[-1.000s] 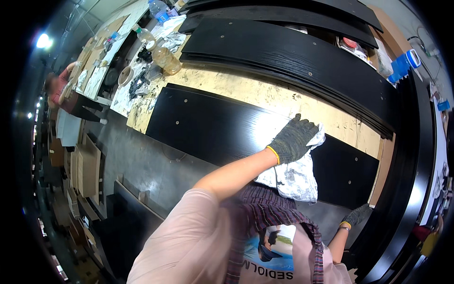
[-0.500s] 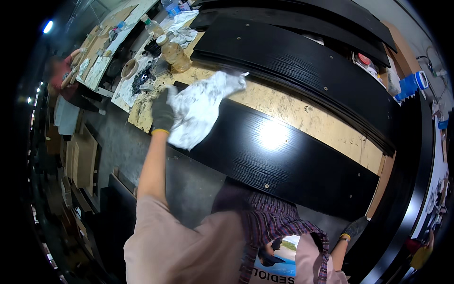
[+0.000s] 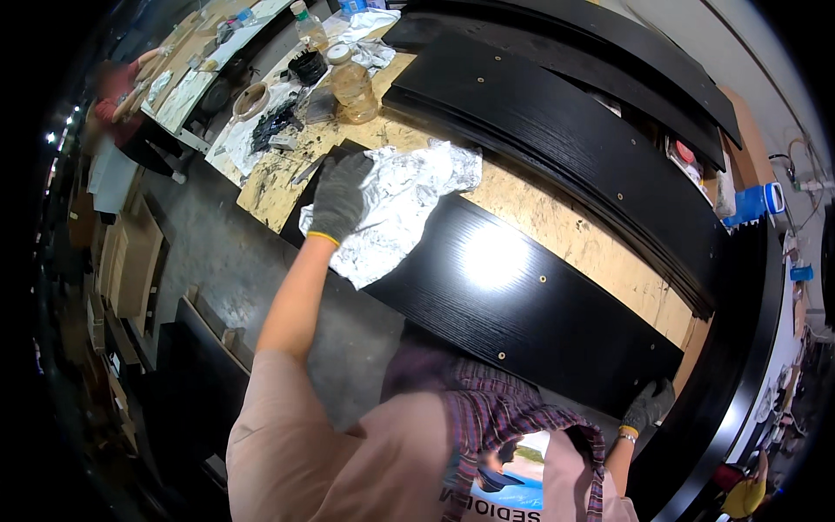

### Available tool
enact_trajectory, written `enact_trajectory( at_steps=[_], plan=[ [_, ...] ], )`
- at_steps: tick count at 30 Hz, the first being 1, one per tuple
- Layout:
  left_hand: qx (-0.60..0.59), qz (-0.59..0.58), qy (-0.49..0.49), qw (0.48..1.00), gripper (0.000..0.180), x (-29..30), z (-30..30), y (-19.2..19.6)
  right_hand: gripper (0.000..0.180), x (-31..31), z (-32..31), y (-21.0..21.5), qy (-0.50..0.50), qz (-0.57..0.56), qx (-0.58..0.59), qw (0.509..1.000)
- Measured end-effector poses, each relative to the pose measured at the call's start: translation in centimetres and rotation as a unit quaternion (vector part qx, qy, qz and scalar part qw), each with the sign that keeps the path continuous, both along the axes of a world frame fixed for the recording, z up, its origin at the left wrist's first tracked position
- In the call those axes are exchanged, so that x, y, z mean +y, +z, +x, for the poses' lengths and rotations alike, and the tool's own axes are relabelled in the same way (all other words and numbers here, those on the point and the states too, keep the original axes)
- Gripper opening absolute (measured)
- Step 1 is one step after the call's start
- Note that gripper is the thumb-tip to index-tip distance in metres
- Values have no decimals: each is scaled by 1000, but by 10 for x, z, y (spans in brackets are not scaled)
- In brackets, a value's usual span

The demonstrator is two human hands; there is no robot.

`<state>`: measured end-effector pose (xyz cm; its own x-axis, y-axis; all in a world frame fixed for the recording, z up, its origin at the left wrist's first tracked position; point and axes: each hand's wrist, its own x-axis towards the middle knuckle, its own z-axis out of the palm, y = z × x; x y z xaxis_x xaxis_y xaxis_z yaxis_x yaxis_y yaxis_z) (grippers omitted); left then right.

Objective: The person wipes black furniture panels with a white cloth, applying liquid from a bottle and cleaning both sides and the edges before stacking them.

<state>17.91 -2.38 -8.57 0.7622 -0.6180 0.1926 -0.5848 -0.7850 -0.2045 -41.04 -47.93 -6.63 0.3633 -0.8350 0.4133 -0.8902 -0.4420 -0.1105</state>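
Observation:
A long black wood-grain board (image 3: 452,278) lies slantwise across the bench in front of me, with small brass-coloured fittings in its face. My left hand (image 3: 341,198), in a dark grey glove with a yellow cuff, presses a crumpled, black-smudged white cloth (image 3: 391,217) onto the board's left end. Part of the cloth hangs over the near edge. At the opposite end, my right hand (image 3: 651,405), gloved the same way, grips the near right corner of the board; some of its fingers are hidden.
Stacked black boards (image 3: 539,130) fill the back of the worn wooden bench top (image 3: 531,209). At the far left stand a honey-coloured jar (image 3: 352,91), a black cup (image 3: 306,67) and a tape roll (image 3: 251,102). A co-worker (image 3: 130,104) stands by another table. Boards lean at lower left.
My left hand has come down with the cloth, which was lifted and blurred, onto the board's left end. The right hand has moved up onto the board's corner. The view has shifted slightly.

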Motion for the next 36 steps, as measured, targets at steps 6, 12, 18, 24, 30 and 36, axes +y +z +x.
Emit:
enact_trajectory(
  at_steps=[6,12,18,24,30,36],
  plan=[
    [12,-76,84,994,51,48,48,-26,24,2,81,-16,149,3,-53,987],
    [478,-312,-153,807,53,-59,-109,21,25,18,124,-9,172,64,-73,980],
    [400,-574,-205,685,38,-95,-214,80,30,45,211,31,271,230,-283,891],
    [396,-563,-166,706,58,-115,-237,85,68,192,306,84,492,466,-266,686],
    [379,-602,-44,702,33,21,-99,98,51,163,309,93,397,380,-368,750],
    [32,-269,76,960,45,157,116,25,49,223,351,70,367,323,-327,809]
  ],
)
